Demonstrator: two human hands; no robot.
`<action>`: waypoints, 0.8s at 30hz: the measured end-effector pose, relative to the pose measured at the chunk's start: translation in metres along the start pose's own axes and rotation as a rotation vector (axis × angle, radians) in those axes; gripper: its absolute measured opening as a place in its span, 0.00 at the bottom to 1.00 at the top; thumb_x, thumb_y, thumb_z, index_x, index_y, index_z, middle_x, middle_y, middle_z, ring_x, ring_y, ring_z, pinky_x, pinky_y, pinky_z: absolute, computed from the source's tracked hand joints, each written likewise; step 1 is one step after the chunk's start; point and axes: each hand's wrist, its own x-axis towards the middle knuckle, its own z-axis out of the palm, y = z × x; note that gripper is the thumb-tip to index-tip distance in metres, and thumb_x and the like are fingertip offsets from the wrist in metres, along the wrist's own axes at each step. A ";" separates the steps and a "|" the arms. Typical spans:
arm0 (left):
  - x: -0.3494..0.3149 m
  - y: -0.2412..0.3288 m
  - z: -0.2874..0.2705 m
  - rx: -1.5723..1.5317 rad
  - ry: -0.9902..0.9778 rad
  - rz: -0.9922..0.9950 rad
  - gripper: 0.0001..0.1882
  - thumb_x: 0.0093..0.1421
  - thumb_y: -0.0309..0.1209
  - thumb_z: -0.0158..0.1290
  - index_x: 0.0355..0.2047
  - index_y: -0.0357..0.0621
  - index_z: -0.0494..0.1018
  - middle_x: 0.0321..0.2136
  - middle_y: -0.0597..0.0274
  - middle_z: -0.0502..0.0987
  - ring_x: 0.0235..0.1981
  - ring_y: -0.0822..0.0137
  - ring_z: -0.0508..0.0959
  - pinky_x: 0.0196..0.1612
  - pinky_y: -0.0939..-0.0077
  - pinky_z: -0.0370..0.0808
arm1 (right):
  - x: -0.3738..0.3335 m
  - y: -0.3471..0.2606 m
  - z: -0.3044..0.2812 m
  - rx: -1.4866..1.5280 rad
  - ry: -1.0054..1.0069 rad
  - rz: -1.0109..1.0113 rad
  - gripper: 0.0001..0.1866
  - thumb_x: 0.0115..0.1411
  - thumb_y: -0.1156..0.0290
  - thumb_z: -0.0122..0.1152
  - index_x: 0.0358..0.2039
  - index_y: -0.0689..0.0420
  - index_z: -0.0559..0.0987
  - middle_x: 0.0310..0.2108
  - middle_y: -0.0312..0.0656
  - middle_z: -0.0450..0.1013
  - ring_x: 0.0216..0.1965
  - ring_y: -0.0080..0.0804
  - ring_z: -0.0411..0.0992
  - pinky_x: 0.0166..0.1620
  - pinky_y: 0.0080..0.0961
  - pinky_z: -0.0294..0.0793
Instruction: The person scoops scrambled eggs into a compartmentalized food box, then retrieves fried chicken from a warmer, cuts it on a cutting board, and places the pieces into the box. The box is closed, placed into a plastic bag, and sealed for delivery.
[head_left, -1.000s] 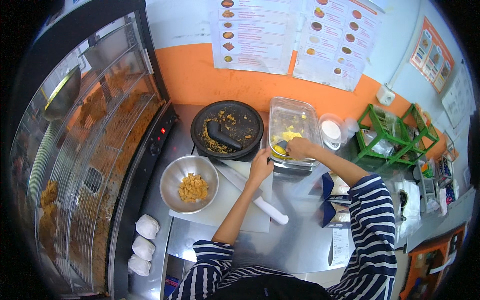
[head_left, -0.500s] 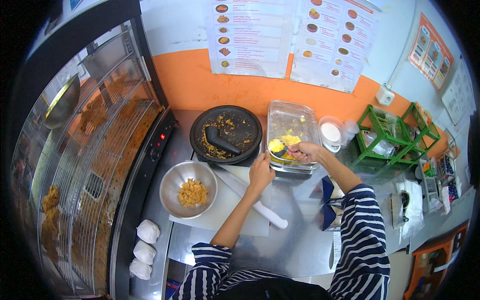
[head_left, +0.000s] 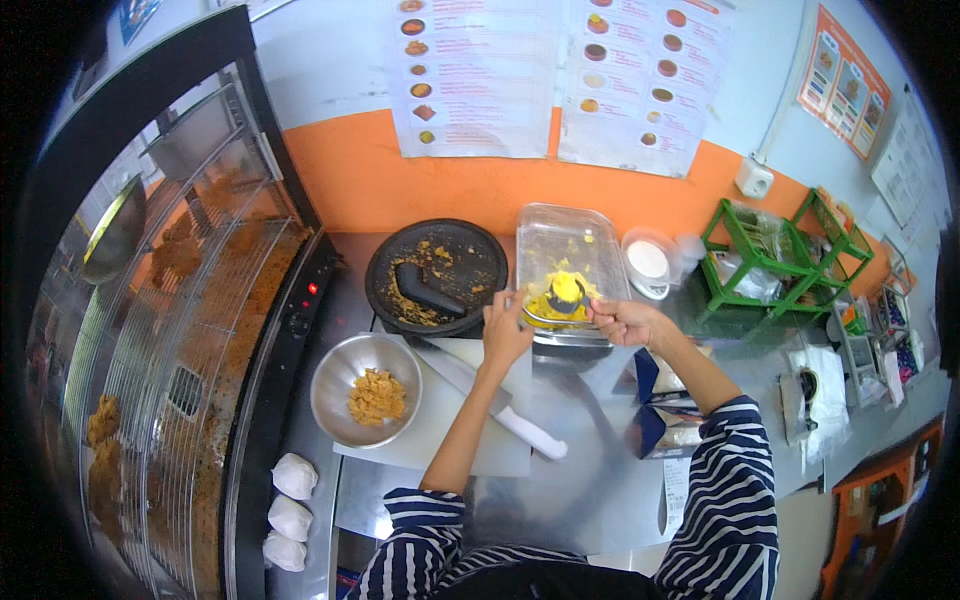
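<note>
My right hand (head_left: 622,322) grips the handle of a small dark scoop (head_left: 568,304) heaped with a soft yellow mass (head_left: 566,287). The scoop is over the near part of a clear rectangular container (head_left: 568,216), where more yellow food lies on the bottom. My left hand (head_left: 507,335) is beside the container's near left corner, its fingers raised and apart, with nothing seen in them. To its left stands a wide dark stone mortar (head_left: 385,245) smeared with orange-brown paste, a curved pestle (head_left: 428,288) lying in it.
A steel bowl (head_left: 333,412) of orange-brown paste and a large white-handled knife (head_left: 528,432) rest on a white cutting board (head_left: 455,430). Three white wrapped bundles (head_left: 291,519) line the heated display case (head_left: 262,420). Right are a tub of white powder (head_left: 647,260) and green racks (head_left: 735,235).
The scoop has moved slightly right and is tipped up more, its yellow heap now more upright. My left hand's fingers have loosened and spread. The whole view has shifted a little.
</note>
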 end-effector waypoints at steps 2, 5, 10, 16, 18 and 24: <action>0.003 -0.003 0.005 -0.044 -0.021 -0.034 0.30 0.38 0.25 0.51 0.47 0.45 0.66 0.43 0.58 0.63 0.39 0.51 0.64 0.43 0.64 0.65 | -0.008 -0.001 -0.001 -0.015 -0.054 -0.054 0.13 0.61 0.59 0.43 0.30 0.56 0.67 0.12 0.25 0.54 0.10 0.11 0.50 0.10 0.09 0.47; 0.005 -0.001 0.004 -0.090 0.019 -0.076 0.28 0.37 0.25 0.52 0.44 0.42 0.69 0.41 0.55 0.65 0.42 0.54 0.64 0.45 0.66 0.60 | -0.023 -0.003 -0.002 -0.008 -0.052 -0.128 0.13 0.61 0.60 0.43 0.29 0.56 0.67 0.12 0.25 0.53 0.11 0.11 0.50 0.10 0.09 0.47; -0.039 0.045 -0.014 -0.231 0.329 -0.174 0.16 0.45 0.25 0.54 0.37 0.45 0.71 0.34 0.60 0.69 0.36 0.65 0.67 0.41 0.75 0.61 | -0.104 0.014 -0.010 -0.056 -0.043 -0.284 0.12 0.61 0.60 0.44 0.29 0.56 0.68 0.13 0.25 0.56 0.11 0.11 0.49 0.11 0.08 0.47; -0.155 0.148 0.023 -0.616 -0.311 -0.284 0.10 0.47 0.27 0.55 0.29 0.39 0.69 0.24 0.63 0.70 0.24 0.72 0.70 0.28 0.77 0.68 | -0.240 0.079 0.004 -0.061 0.372 -0.335 0.13 0.58 0.60 0.49 0.30 0.59 0.69 0.13 0.28 0.57 0.12 0.11 0.50 0.13 0.10 0.47; -0.166 0.169 0.051 -0.594 -0.416 -0.271 0.13 0.46 0.29 0.56 0.31 0.38 0.67 0.25 0.60 0.70 0.26 0.68 0.72 0.29 0.75 0.69 | -0.276 0.100 0.012 -0.079 0.395 -0.290 0.15 0.58 0.59 0.48 0.29 0.60 0.70 0.12 0.28 0.57 0.11 0.12 0.50 0.13 0.12 0.46; -0.152 0.187 0.113 -0.285 -0.518 -0.149 0.22 0.41 0.30 0.57 0.37 0.37 0.62 0.28 0.49 0.72 0.32 0.52 0.73 0.34 0.65 0.71 | -0.316 0.169 0.012 0.059 0.421 -0.119 0.17 0.60 0.62 0.45 0.25 0.64 0.71 0.09 0.30 0.54 0.09 0.12 0.45 0.11 0.11 0.42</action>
